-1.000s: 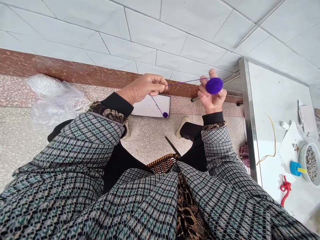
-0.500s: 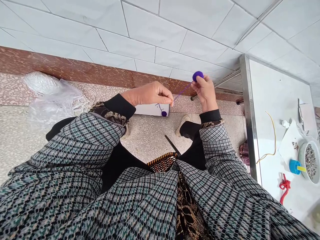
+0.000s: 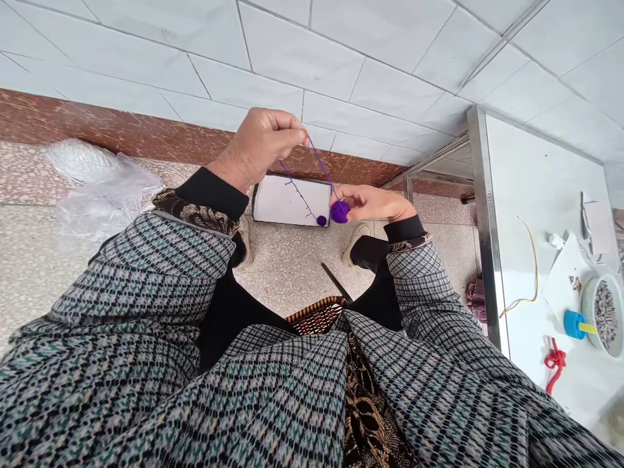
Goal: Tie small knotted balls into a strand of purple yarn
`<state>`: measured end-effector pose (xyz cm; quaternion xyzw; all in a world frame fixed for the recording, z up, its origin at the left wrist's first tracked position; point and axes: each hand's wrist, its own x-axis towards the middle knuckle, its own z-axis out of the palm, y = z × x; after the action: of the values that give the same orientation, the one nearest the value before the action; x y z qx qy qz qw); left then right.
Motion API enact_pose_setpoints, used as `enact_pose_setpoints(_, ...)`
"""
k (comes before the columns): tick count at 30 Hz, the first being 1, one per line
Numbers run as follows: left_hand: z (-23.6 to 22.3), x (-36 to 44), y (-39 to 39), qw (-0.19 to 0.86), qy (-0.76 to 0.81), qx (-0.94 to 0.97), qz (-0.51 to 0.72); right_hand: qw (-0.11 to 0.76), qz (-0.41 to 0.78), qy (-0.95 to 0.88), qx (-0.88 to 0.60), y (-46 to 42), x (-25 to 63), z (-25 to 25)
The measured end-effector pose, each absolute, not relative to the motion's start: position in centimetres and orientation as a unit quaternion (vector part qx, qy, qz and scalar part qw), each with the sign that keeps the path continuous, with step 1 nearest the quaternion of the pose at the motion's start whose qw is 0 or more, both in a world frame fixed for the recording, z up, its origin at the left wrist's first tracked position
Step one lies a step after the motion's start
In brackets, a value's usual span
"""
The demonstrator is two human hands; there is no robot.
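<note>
Between the thumb and fingers of my left hand [image 3: 270,140] a thin purple yarn [image 3: 320,161] is pinched. From there one strand slants down to a purple yarn ball [image 3: 340,211], which my right hand [image 3: 373,203] grips at its fingertips. Another strand, with small knots or tufts along it, drops from my left hand to a smaller dark purple ball [image 3: 321,220]. That small ball lies at the right front corner of a shallow white box [image 3: 287,198] with dark edges on the floor, between my feet and the wall.
At the right stands a white table [image 3: 526,195] with a metal edge, holding a bowl [image 3: 604,312] of small pieces, a blue-capped item [image 3: 575,325], a red cord [image 3: 554,361] and a yellow cord [image 3: 535,260]. Clear plastic bags [image 3: 92,188] lie at left. A wicker seat edge [image 3: 316,315] shows below me.
My left hand has risen and moved left with the yarn. My right hand has come down and left with the yarn ball, and more of the white box now shows.
</note>
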<state>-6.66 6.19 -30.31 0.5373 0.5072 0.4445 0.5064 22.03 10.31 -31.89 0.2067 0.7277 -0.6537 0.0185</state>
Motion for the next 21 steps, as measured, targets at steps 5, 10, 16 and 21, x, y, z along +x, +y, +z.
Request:
enact_pose_setpoints(5, -30.6, -6.8, 6.6, 0.473, 0.599, 0.541, 0.353, -0.08, -0.745, 0.643, 0.154, 10.6, 23.3, -30.2)
enact_pose_setpoints(10, -30.6, -4.4, 6.0, 0.506, 0.511, 0.668, 0.19, -0.353, -0.696, 0.572, 0.253, 11.5, 22.7, -30.7)
enact_pose_setpoints(16, -30.9, -3.2, 5.8, 0.541, 0.372, 0.738, 0.155, -0.292, -0.598, 0.618, 0.419, 11.5, 19.6, -32.9)
enact_pose_setpoints(21, -31.2, -5.0, 6.8, 0.471, 0.47, 0.707, 0.24, -0.078, -0.693, 0.658, 0.283, 10.2, 20.0, -32.6)
